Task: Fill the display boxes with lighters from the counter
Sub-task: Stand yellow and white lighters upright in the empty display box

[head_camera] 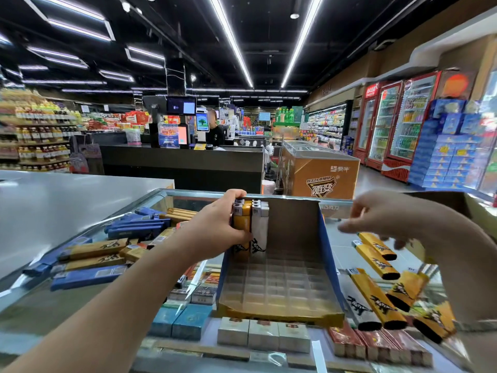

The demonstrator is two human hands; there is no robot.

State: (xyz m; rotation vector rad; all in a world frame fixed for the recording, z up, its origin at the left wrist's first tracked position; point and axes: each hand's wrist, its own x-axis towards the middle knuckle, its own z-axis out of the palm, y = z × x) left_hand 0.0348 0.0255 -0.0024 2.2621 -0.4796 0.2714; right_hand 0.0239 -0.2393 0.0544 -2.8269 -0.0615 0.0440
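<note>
A display box point(282, 286) with blue side walls and a clear gridded tray sits on the glass counter point(67, 300), its open front toward the near edge. At the far left corner of the tray a small cluster of upright lighters point(251, 224), yellow and white, stands against the cardboard back wall. The left hand point(217, 227) wraps around this cluster, fingers curled over the tops and thumb pressed against the near side of a yellow one.

The right hand point(382, 219) hovers to the right of the box, above the counter, fingers loosely bent and blurred; whether it holds anything cannot be told. Just below and near it, loose lighters point(376, 265) lie scattered flat on the glass, mostly yellow with black ends, one white lying beside the box's right wall.

To the left of the box, blue and gold flat packs point(91, 262) lie in a heap on the counter. Cigarette packs point(263, 336) show beneath the glass at the near edge.
</note>
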